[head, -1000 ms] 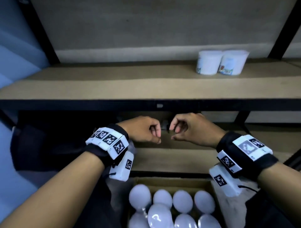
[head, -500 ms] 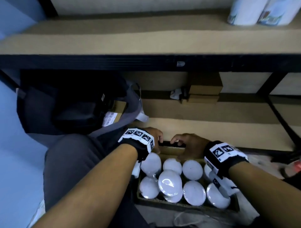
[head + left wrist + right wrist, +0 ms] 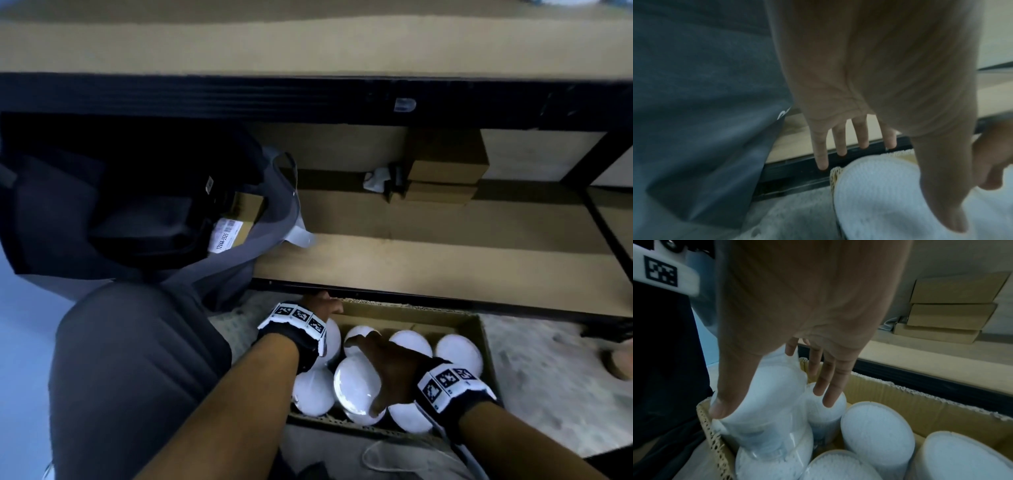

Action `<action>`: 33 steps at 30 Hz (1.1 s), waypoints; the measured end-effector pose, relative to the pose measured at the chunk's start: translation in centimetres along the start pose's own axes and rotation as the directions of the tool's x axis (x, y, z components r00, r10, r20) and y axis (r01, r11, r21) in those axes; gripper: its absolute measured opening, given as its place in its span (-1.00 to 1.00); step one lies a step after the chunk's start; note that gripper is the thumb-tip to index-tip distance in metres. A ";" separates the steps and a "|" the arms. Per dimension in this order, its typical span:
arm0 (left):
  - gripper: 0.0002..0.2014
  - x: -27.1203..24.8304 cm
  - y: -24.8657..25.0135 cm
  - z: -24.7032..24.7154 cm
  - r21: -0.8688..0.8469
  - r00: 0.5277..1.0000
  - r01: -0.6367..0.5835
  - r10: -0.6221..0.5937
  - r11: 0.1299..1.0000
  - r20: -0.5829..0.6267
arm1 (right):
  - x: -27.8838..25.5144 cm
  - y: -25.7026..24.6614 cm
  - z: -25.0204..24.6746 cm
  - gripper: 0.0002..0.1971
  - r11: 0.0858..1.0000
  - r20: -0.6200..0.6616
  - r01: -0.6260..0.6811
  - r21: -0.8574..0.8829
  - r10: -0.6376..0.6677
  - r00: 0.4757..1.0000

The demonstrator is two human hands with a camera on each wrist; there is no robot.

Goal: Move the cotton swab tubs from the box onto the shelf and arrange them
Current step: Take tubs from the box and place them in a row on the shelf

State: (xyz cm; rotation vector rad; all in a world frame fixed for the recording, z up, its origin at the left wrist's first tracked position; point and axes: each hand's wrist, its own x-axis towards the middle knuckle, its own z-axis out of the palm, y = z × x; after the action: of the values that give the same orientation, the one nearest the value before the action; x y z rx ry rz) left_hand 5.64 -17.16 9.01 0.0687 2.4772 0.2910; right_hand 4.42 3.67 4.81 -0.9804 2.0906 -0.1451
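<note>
Cotton swab tubs [image 3: 356,383] fill the box [image 3: 479,329]; both hands [image 3: 387,363] spread wide; a label [image 3: 224,236] reads "72V4A-3525".

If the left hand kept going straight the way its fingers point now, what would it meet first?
Most likely the black front rail of the bottom shelf: the left hand points its straight fingers at it, past the box's far corner. Contact is unclear.

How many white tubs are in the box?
7 tubs show in the box: four along the back, two in front, one on top under the right hand. More may be hidden.
</note>
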 end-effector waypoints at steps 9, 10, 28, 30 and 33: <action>-0.35 -1.2 -0.2 0.9 -0.088 0.999 0.018 -0.015 0.996 0.038 | 0.1 0.4 1.1 0.21 1.000 -0.039 0.008 0.016 -0.008 0.999; -0.32 -1.2 -0.1 1.0 -0.091 0.999 0.012 -0.009 0.996 0.033 | 0.0 0.5 1.2 0.21 1.000 -0.036 0.006 0.019 -0.006 0.999; -0.51 -1.8 1.8 -0.5 -0.078 0.996 0.054 -0.059 0.995 -0.061 | -1.2 0.0 -2.6 0.06 0.988 -0.106 -0.059 0.141 0.075 0.992; -0.44 -2.2 2.0 -1.5 -0.050 0.995 0.056 -0.060 0.997 -0.083 | -1.9 -0.4 -4.2 0.04 0.980 -0.142 -0.045 0.192 0.074 0.987; -0.20 -3.5 1.8 -3.8 -0.001 0.990 0.049 -0.049 0.999 -0.129 | -3.0 1.5 -6.1 0.03 0.975 -0.216 -0.018 0.222 0.067 0.974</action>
State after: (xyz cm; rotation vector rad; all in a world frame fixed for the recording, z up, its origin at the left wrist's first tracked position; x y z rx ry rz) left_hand 6.06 -16.53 14.46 -0.0109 2.6033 0.2801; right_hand 0.27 5.45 10.16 -0.8157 2.2391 -0.4730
